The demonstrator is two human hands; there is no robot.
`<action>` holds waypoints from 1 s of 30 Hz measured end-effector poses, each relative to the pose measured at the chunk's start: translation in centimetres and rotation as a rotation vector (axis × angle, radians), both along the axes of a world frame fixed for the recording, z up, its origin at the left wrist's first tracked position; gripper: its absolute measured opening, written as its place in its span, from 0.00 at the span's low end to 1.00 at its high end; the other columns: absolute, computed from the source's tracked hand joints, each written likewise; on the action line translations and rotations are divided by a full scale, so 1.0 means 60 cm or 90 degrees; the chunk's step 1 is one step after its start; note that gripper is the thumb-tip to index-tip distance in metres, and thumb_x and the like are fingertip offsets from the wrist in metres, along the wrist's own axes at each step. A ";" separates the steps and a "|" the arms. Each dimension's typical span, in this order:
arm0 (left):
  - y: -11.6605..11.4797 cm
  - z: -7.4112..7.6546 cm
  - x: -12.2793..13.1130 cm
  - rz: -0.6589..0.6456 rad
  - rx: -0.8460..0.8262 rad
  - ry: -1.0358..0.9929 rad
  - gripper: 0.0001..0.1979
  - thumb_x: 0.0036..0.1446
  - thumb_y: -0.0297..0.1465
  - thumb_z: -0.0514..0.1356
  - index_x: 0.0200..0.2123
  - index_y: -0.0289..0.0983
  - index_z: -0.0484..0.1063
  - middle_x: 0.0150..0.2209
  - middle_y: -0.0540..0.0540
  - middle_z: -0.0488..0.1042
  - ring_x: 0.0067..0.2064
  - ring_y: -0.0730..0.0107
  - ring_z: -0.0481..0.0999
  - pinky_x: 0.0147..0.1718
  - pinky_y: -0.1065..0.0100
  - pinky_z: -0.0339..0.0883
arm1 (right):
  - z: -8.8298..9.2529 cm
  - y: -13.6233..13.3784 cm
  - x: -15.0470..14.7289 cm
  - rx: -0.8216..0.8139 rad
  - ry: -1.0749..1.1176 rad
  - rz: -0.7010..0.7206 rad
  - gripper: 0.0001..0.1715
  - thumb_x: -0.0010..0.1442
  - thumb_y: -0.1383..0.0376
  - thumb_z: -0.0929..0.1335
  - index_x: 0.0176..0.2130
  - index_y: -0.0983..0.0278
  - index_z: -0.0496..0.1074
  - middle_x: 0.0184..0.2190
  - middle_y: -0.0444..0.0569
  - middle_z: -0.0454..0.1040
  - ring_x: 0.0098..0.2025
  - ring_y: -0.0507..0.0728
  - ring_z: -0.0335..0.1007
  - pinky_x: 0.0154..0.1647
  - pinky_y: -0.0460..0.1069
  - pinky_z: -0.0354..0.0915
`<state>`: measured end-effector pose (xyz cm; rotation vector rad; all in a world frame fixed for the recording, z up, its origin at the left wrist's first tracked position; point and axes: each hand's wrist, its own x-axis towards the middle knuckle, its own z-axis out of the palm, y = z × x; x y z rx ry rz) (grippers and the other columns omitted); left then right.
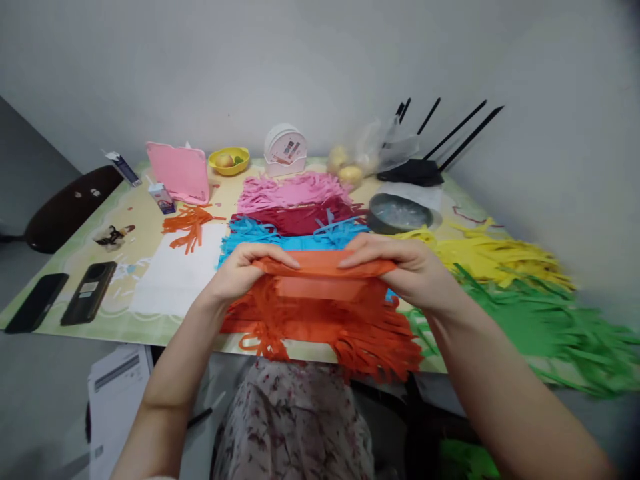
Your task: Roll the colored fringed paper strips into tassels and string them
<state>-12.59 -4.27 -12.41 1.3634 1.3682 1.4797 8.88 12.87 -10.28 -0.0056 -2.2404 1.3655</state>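
Between my two hands a sheet of orange fringed tissue paper [320, 288] is stretched, its folded upper edge level and its cut strips hanging down at both sides. My left hand [250, 267] pinches the left end of that edge, thumb along the top. The right end is pinched the same way by my right hand [400, 263]. More orange-red fringe lies under it at the table's front edge. Just behind are blue fringed paper [295, 233], dark red fringed paper [287, 219] and pink fringed paper [295, 191], laid in rows.
Yellow fringe [495, 257] and green fringe [530, 320] spread at the right. A dark bowl [400, 215] sits behind them. At left lie two phones [89, 293], white paper [173, 283] and orange strips [187, 223]. A pink tablet case [179, 172] and yellow bowl [229, 163] stand at the back.
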 end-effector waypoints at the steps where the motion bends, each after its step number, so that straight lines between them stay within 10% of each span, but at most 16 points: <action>1: -0.001 -0.001 -0.001 0.000 -0.001 -0.005 0.15 0.47 0.21 0.56 0.32 0.37 0.83 0.35 0.44 0.82 0.38 0.65 0.79 0.39 0.68 0.69 | 0.001 0.001 0.001 0.003 0.001 0.013 0.13 0.60 0.69 0.67 0.37 0.56 0.82 0.36 0.48 0.77 0.37 0.55 0.72 0.40 0.50 0.67; 7: -0.003 0.023 0.000 -0.015 0.001 0.064 0.16 0.46 0.20 0.56 0.29 0.37 0.83 0.31 0.44 0.80 0.35 0.66 0.77 0.36 0.67 0.70 | 0.015 0.012 0.010 0.101 -0.034 0.052 0.19 0.65 0.52 0.65 0.40 0.57 0.83 0.39 0.52 0.73 0.40 0.58 0.71 0.44 0.54 0.68; 16: -0.011 0.041 0.005 -0.037 0.035 0.312 0.25 0.43 0.17 0.47 0.32 0.39 0.82 0.33 0.46 0.76 0.37 0.70 0.76 0.37 0.69 0.70 | 0.049 0.036 0.006 0.076 -0.221 0.077 0.36 0.57 0.55 0.72 0.62 0.53 0.66 0.61 0.51 0.68 0.59 0.62 0.68 0.55 0.55 0.68; 21: -0.013 0.038 0.006 -0.069 0.021 0.395 0.26 0.42 0.15 0.47 0.34 0.39 0.81 0.37 0.46 0.76 0.40 0.69 0.76 0.42 0.68 0.70 | 0.032 0.004 -0.041 0.081 -0.333 0.091 0.19 0.56 0.55 0.71 0.44 0.63 0.77 0.37 0.48 0.79 0.38 0.57 0.75 0.37 0.49 0.69; 24: -0.025 0.048 -0.006 -0.107 -0.028 0.448 0.26 0.46 0.15 0.48 0.38 0.40 0.81 0.43 0.45 0.76 0.46 0.67 0.76 0.48 0.66 0.68 | 0.024 -0.004 -0.051 0.109 -0.388 0.081 0.16 0.57 0.55 0.69 0.27 0.64 0.72 0.21 0.41 0.69 0.23 0.51 0.63 0.25 0.45 0.57; 27: -0.036 0.068 -0.016 -0.219 -0.093 0.465 0.24 0.53 0.21 0.58 0.53 0.44 0.75 0.57 0.43 0.71 0.58 0.61 0.71 0.56 0.63 0.64 | 0.023 -0.008 -0.050 0.173 -0.391 0.018 0.16 0.55 0.58 0.69 0.22 0.63 0.66 0.18 0.39 0.63 0.21 0.50 0.56 0.24 0.45 0.51; 30: -0.026 0.072 -0.009 -0.160 -0.122 0.418 0.32 0.51 0.34 0.68 0.60 0.43 0.67 0.61 0.41 0.69 0.60 0.56 0.69 0.57 0.61 0.64 | 0.028 -0.016 -0.049 0.234 -0.384 0.014 0.15 0.56 0.61 0.69 0.21 0.62 0.65 0.18 0.39 0.62 0.22 0.50 0.55 0.24 0.45 0.50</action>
